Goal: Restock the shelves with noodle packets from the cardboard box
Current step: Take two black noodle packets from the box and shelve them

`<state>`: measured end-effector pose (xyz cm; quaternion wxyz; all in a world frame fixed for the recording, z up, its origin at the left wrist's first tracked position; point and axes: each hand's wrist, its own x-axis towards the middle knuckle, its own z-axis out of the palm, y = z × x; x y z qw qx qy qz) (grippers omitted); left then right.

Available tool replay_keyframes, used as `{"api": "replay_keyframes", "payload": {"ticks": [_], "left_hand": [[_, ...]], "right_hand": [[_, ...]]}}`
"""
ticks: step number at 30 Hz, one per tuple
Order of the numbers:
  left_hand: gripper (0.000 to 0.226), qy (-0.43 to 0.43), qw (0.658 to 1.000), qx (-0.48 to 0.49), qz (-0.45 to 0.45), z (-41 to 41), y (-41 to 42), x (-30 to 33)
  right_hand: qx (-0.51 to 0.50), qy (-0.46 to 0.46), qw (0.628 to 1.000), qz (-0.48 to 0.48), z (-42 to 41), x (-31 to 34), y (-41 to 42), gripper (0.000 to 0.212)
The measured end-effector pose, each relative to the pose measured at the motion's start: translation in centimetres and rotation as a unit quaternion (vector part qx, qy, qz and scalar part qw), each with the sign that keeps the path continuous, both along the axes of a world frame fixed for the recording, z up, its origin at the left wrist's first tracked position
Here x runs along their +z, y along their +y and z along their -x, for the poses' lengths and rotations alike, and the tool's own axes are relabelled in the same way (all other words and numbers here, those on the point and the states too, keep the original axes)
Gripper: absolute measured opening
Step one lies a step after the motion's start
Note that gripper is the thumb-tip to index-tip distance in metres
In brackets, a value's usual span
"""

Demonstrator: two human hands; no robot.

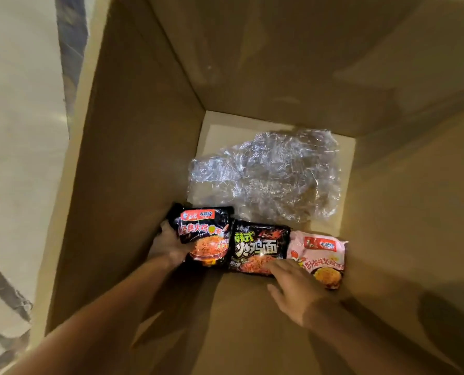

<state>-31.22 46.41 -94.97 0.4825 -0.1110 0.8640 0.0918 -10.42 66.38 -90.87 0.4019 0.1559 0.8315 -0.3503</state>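
I look down into a deep cardboard box [133, 163]. Three noodle packets lie along its near bottom edge. My left hand [168, 246] grips the left edge of a black packet with red lettering [204, 234]. Beside it lies a black packet with green and white lettering [258, 247]. My right hand [293, 288] reaches down with fingers spread, its fingertips over the lower edge of that middle packet and the left edge of a pink packet [320, 255] at the right. Whether the fingers touch either packet is unclear.
A crumpled sheet of clear plastic wrap [266, 174] covers much of the box floor behind the packets. Tall box walls close in on all sides. Pale floor [17, 131] shows outside the box at the left.
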Motion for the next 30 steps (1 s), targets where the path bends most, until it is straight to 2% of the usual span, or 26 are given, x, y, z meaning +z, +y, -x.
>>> {"api": "replay_keyframes", "payload": {"ticks": [3,6,10,12,14,16,19,21,25,30], "left_hand": [[0.070,0.071,0.997,-0.008,0.000,-0.5,-0.4,-0.4],[0.074,0.072,0.997,-0.013,-0.018,-0.8,-0.5,0.4],[0.042,0.095,0.989,-0.076,-0.088,-0.7,0.5,3.7],[0.035,0.129,0.976,-0.111,-0.135,-0.3,1.2,5.9],[0.037,0.160,0.959,-0.145,-0.183,0.3,2.0,8.0],[0.044,0.167,0.949,-0.184,-0.193,1.4,2.6,9.9],[0.043,0.176,0.951,-0.162,-0.196,3.1,3.1,11.6],[0.039,0.186,0.949,-0.138,-0.216,3.8,3.4,12.4],[0.035,0.205,0.939,-0.133,-0.244,4.2,3.7,12.5],[0.038,0.214,0.932,-0.111,-0.272,3.8,3.8,11.6]], "right_hand": [[-0.018,0.011,1.000,-0.008,-0.1,-1.4,-0.4,0.047],[-0.037,0.017,0.999,-0.012,-0.2,-1.6,-0.6,0.046],[-0.056,0.016,0.998,-0.003,-0.3,-0.4,-1.0,0.045],[-0.070,0.003,0.998,0.001,-0.2,0.2,-1.0,0.045],[-0.090,-0.002,0.996,0.009,0.1,0.5,-1.2,0.045],[-0.109,0.001,0.994,0.022,0.8,0.6,-1.8,0.046],[-0.153,-0.015,0.987,0.043,2.3,-0.8,-3.3,0.052],[-0.247,-0.045,0.965,0.074,3.7,-2.3,-4.6,0.059],[-0.440,-0.107,0.877,0.164,6.7,-5.3,-7.2,0.081],[-0.509,-0.090,0.844,0.144,8.3,-7.0,-10.3,0.090]]}}
